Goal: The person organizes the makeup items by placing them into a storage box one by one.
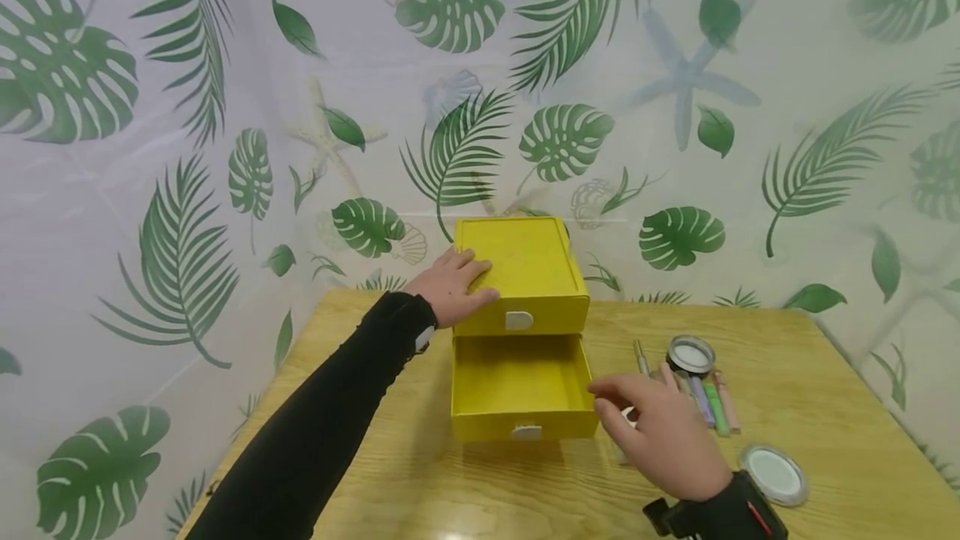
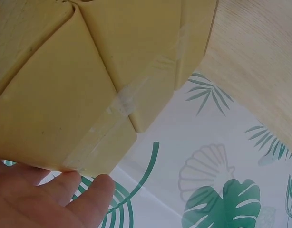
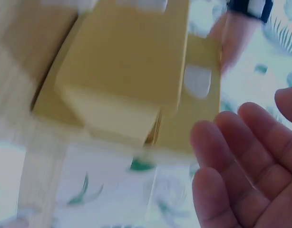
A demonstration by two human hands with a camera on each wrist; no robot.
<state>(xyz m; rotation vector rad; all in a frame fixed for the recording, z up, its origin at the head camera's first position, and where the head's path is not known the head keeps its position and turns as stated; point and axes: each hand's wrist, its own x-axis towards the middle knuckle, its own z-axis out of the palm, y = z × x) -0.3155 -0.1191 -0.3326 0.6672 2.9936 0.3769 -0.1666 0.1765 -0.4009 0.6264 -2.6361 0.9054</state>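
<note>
A small yellow two-drawer box (image 1: 517,261) stands on the wooden table. Its lower drawer (image 1: 525,377) is pulled out, with bare yellow floor visible inside; the upper one is closed. Each drawer front carries a white tab (image 1: 519,321). My left hand (image 1: 452,286) rests on the top at the left edge, fingers spread; its fingertips (image 2: 101,190) show along the box's edge in the left wrist view. Beside the right wall of the pulled-out drawer hovers my right hand (image 1: 663,436), fingers loosely bent. The right wrist view shows its palm (image 3: 260,190) with nothing in it.
Right of the box lie several slim tubes, among them a green one (image 1: 716,408) and a pink one (image 1: 726,401), beside a round dark container (image 1: 691,354). A round silver-rimmed disc (image 1: 774,475) lies nearer the front. A leaf-printed sheet (image 1: 480,148) hangs behind the table.
</note>
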